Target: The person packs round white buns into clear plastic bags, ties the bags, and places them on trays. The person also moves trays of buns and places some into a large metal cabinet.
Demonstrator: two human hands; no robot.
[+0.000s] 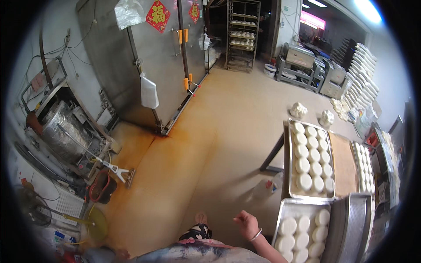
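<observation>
My right hand (247,224), with a silvery bangle on its wrist, is over the floor, left of the nearest tray. Its fingers are curled into a loose fist, and nothing shows in them. A small blurred shape at the lower left edge may be my left hand (122,254); its fingers cannot be made out. The nearest metal tray (284,206) holds rows of round white dough pieces (302,224). Beyond it, another metal tray (290,151) carries more round dough pieces (313,155). Neither hand touches the trays.
A brown sheet (344,160) and another dough tray (363,166) are at the right. A plastic bottle (268,186) stands by the table leg (272,154). A wheeled rack (242,39) stands far ahead. Left are steel cabinet doors (160,65), a mop (118,171) and a bucket (101,187).
</observation>
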